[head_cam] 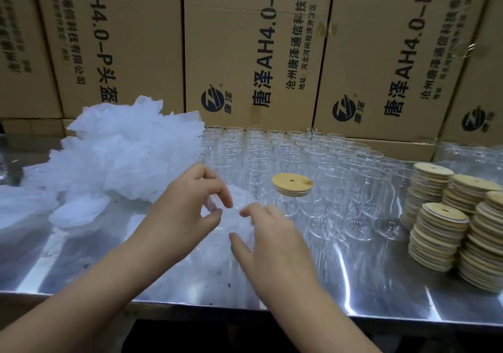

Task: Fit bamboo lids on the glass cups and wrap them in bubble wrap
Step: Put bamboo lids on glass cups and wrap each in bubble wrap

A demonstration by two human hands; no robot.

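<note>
**Q:** What is sitting at the centre?

**A:** A small bubble wrap sheet [236, 223] is hanging between the two hands, just above the front of the bench [109, 257]. A clear glass shape seems to be showing through it, but the blur is making that hard to confirm.

**Q:** What are the hands doing?

**A:** The left hand [190, 205] is reaching in from the lower left, its fingers curled, and its thumb and forefinger are pinching the sheet's left edge. The right hand [275, 246] is lying against the sheet's right side with thumb and forefinger held apart. I cannot tell whether it is gripping or only touching.

**Q:** And around them?

**A:** Just behind the right hand, one lidded cup [288, 205] is standing upright, a round bamboo lid [292, 184] with a small hole sitting on top. It is standing at the front of many bare glass cups [334, 184], which are crowding the bench in rows. At the right, lid stacks [435, 233] are standing close together in leaning columns. At the left, a crumpled bubble wrap pile [122, 151] is spreading across the bench. Cardboard cartons [245, 53] with printed lettering are forming a wall behind everything.
</note>
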